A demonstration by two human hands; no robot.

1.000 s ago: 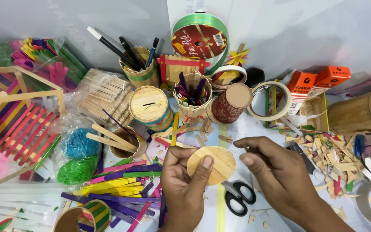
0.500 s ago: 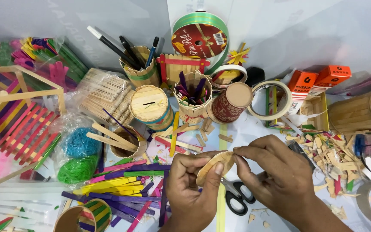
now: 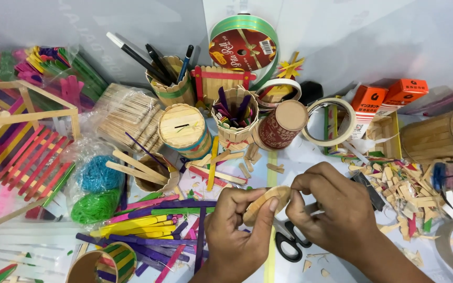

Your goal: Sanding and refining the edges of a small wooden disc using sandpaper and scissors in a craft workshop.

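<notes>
disc: wooden disc (image 3: pixel 266 203) between my two hands, tilted so I see it nearly edge-on, near centre of the table, above the black-handled scissors (image 3: pixel 291 242).
left hand: my left hand (image 3: pixel 235 230) curled round the disc's near-left side, thumb lying up along its face, fingers pressed behind. Pinching the disc.
right hand: my right hand (image 3: pixel 336 209) closed at the disc's right edge, fingertips bunched and pinched on the rim. Touching the disc, thumb hidden.
disc vs hands: left hand below and left of it, right hand right of it, both in contact.
left side: pile of coloured craft sticks (image 3: pixel 148 220) just beside my left hand, blue and green shred in a bag (image 3: pixel 95 191) further left, red slatted stick frame (image 3: pixel 32 162) at far left.
far side: stick cup with a slot lid (image 3: pixel 183 128), stick cup of pens (image 3: pixel 170 84), cardboard tube (image 3: pixel 281 126), tape roll (image 3: pixel 334 121), ribbon spool (image 3: pixel 243 48) against the wall. All well apart from my hands.
right side: heap of wood offcuts (image 3: pixel 410 188) near my right wrist, orange boxes (image 3: pixel 389 97) beyond.
open room: little bare table, just a pale strip far of the hands between loose sticks; near edge cut off by frame.
</notes>
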